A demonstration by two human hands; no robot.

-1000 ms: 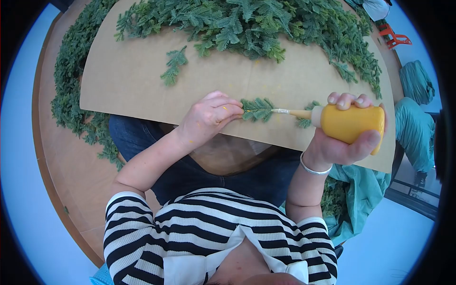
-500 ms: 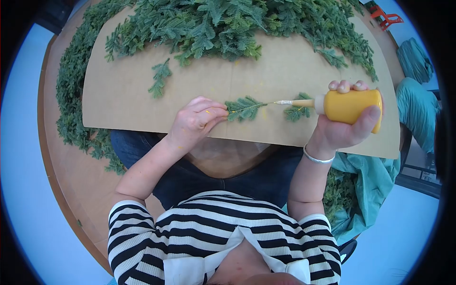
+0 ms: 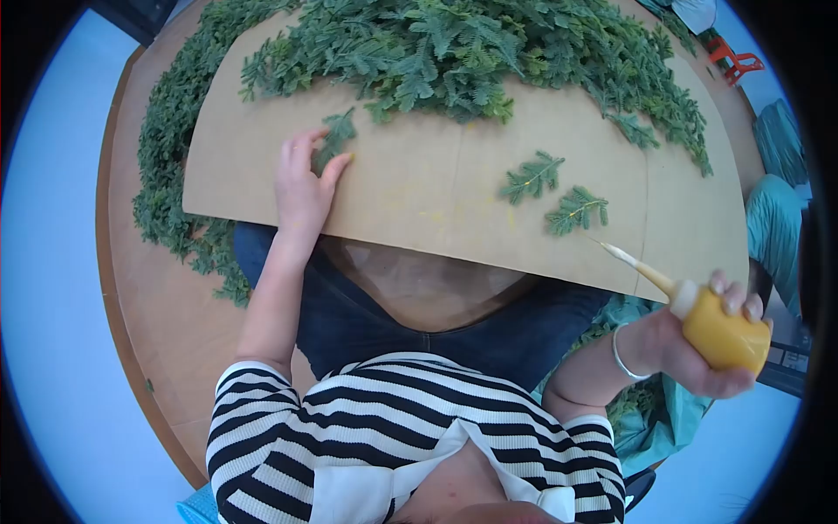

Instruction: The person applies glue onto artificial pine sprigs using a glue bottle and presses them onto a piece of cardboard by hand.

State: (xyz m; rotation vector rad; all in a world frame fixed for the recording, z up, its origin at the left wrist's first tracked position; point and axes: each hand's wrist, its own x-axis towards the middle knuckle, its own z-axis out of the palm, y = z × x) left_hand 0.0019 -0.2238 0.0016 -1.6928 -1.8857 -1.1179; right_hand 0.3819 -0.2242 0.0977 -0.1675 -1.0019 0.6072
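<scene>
My left hand (image 3: 305, 183) is at the left part of the brown board (image 3: 401, 175), thumb and fingers apart on either side of a green sprig (image 3: 337, 135). In my right hand (image 3: 698, 345) is a yellow squeeze bottle (image 3: 726, 330), tilted, its long thin nozzle pointing up and left over the board's front edge. Two sprigs lie near the board's right part: one sprig (image 3: 532, 177) and, lower right of it, another sprig (image 3: 577, 210) with yellow lines on it. Small yellow marks dot the board between the hands.
A large heap of green sprigs (image 3: 428, 52) covers the board's far side. More greenery (image 3: 166, 166) lies on the floor at the left. At the right are a red plastic stool (image 3: 735, 61), teal fabric (image 3: 775, 214) and a teal bag (image 3: 663, 424) with greenery.
My left hand has let go of the yellow-lined sprig, now lying at the right, and moved left to another sprig. My right hand has drawn the bottle down and right.
</scene>
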